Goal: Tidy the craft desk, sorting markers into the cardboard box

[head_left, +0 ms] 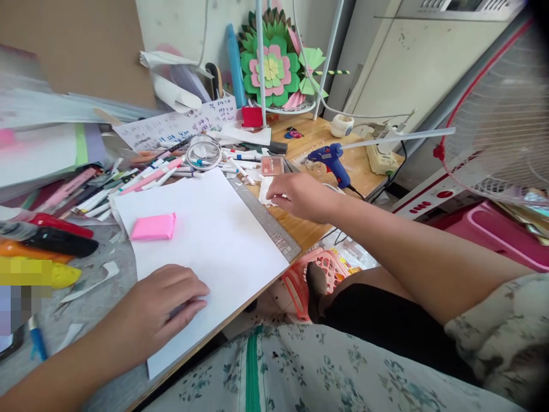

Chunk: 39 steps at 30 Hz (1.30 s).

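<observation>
A white sheet of paper lies on the grey cutting mat, with a small pink rectangular block on its left part. My left hand rests on the near part of the sheet, fingers loosely bent, thumb apart, nothing visible in it. Beyond the sheet's right edge, my right hand reaches over the wooden table. Its fingers are curled down at a crumpled white scrap; what they grip, if anything, is hidden. A small brownish-pink packet lies just past the fingertips.
A blue glue gun with a long translucent stick lies beyond my right hand. Many markers and a coil of wire crowd the back left. Paper flowers stand at the back. A power strip and fan are to the right.
</observation>
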### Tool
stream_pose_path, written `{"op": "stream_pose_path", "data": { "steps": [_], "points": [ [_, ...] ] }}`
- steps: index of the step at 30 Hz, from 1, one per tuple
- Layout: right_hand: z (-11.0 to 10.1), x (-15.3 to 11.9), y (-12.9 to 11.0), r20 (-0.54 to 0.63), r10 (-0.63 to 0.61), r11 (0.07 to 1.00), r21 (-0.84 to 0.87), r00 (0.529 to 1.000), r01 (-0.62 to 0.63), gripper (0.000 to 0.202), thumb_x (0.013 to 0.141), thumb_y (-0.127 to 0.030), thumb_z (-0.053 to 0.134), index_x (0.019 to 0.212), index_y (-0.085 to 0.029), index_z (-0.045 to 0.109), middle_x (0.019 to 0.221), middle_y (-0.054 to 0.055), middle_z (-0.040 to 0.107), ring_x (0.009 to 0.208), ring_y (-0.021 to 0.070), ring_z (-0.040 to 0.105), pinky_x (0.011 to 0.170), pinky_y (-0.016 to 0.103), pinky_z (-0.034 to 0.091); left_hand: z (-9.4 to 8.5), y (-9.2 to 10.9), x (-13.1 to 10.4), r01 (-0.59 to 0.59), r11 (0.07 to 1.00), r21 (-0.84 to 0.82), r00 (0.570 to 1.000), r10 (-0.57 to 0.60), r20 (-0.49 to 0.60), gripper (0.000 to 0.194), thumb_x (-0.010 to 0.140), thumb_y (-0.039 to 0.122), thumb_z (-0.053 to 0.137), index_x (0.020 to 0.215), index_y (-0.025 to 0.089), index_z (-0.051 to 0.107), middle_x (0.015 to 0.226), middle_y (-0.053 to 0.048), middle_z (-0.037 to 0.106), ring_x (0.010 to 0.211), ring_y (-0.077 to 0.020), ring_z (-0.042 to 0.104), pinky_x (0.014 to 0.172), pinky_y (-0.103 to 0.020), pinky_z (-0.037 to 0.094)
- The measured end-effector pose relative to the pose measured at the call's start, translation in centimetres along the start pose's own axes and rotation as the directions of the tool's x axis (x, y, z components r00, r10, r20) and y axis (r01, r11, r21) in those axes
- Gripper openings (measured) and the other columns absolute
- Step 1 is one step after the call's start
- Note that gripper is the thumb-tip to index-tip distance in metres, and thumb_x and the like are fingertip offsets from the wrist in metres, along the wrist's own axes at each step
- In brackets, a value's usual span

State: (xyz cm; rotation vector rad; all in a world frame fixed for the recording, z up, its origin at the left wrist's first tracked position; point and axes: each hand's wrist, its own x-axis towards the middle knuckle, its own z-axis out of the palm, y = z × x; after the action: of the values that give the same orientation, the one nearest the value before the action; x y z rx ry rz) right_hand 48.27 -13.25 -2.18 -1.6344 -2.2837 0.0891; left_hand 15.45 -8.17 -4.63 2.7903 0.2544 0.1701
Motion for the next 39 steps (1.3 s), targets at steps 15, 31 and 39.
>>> {"op": "stream_pose_path", "data": {
  "steps": [15,31,39],
  "points": [
    [0.0,-0.5,-1.7,0.011,-0.024,1.000,0.020,1.000,0.024,0.023,0.086,-0.018,0.048,0.094,-0.009,0.068,0.094,0.006,0.066,0.089,0.0164,0.059,0.080,0.028,0.039,0.5,0.7,-0.2,0.003,0.999,0.032,0.998,-0.001,-0.060,0.023,0.088,0.032,0.057,0.109,0.026,0.060,0.112,-0.004,0.059,0.106,-0.0234,0.054,0.091,-0.036,0.043],
    [0.0,-4.5,-2.6,-0.111,0.067,0.995,0.086,0.992,-0.058,0.023,0.092,-0.029,0.046,0.088,-0.020,0.067,0.083,0.004,0.070,0.073,0.0152,0.065,0.064,0.025,0.048,0.5,2.8,-0.1,-0.053,0.999,-0.003,0.995,0.053,-0.082,0.019,0.089,0.025,0.054,0.103,0.018,0.065,0.117,-0.006,0.067,0.119,-0.0202,0.056,0.102,-0.034,0.046],
    [1.6,1.3,-5.0,-0.079,-0.163,0.985,0.047,0.983,0.167,0.021,0.089,-0.020,0.049,0.104,-0.022,0.064,0.111,0.009,0.065,0.100,0.0197,0.064,0.086,0.034,0.053,1.9,3.1,-0.5,-0.134,0.988,0.078,0.957,0.150,-0.247,0.016,0.083,0.019,0.051,0.094,0.017,0.062,0.069,0.000,0.066,0.062,-0.0141,0.060,0.058,-0.028,0.046]
  ]
}}
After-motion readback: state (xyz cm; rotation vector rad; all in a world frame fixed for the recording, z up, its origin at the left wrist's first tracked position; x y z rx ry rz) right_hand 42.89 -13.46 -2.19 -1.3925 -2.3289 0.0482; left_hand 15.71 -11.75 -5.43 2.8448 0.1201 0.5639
